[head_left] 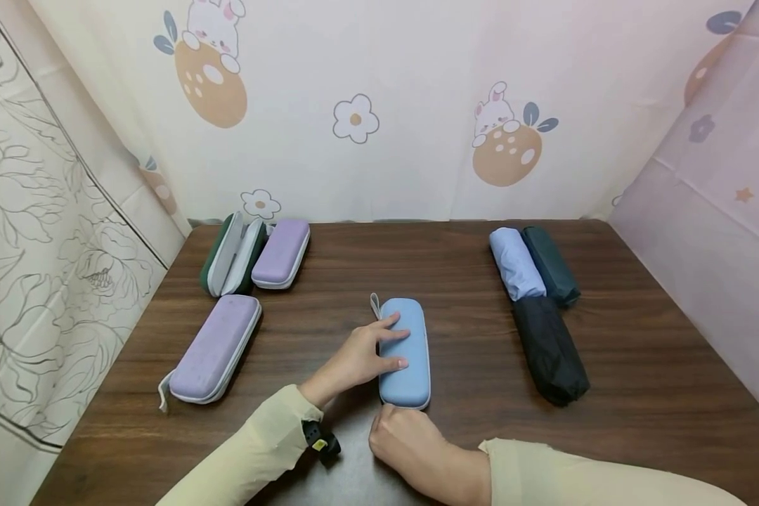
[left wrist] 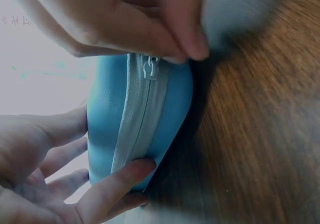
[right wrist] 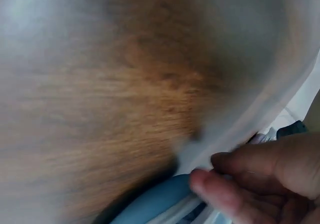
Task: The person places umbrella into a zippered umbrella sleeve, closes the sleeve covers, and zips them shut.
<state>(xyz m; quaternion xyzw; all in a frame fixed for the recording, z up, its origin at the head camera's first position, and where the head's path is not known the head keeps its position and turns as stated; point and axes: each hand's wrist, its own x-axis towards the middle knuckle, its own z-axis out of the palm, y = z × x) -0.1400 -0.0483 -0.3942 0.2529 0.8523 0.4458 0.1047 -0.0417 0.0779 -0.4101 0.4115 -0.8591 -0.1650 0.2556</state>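
A light blue zip case (head_left: 411, 355) lies lengthwise on the table, with a strap loop at its far left corner. My left hand (head_left: 363, 355) rests on it from the left, thumb and fingers spread over the lid; in the left wrist view, two fingers (left wrist: 135, 171) press against the zipped side. At the near end is my right hand (head_left: 411, 439), its thumb and forefinger pinching the pull of the zipper (left wrist: 150, 70). The pull's tip is hidden under those fingers. From the right wrist, only a corner of the blue case (right wrist: 155, 199) shows beside the pinched fingertips.
At the left lie an opened green case (head_left: 234, 256), a purple case (head_left: 282, 253) and a nearer purple case (head_left: 215, 349) with a strap. Right of centre are a periwinkle roll (head_left: 517, 263), a dark green one (head_left: 550, 267) and a black one (head_left: 550, 349), resembling folded umbrellas.
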